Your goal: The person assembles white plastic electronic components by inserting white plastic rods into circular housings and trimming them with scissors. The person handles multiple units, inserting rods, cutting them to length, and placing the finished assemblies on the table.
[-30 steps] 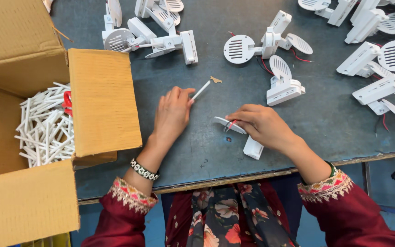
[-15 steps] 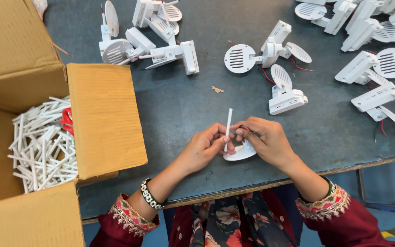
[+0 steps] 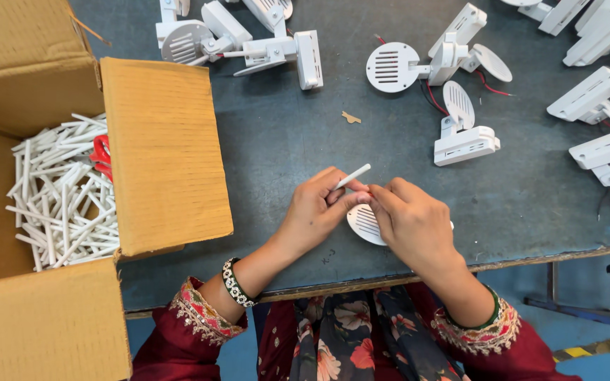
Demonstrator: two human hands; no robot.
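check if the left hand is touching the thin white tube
Touching. The head view shows the left hand pinching the thin white tube between its fingertips, with the tube's upper end sticking out past them and the right hand meeting it there.

Two hands, left (image 3: 317, 204) and right (image 3: 411, 222), are meeting right of one cardboard box (image 3: 157, 152); beyond them, eight or so white assemblies (image 3: 464, 137) are lying.

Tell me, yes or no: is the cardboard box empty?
No, the cardboard box holds a heap of white tubes and something red among them.
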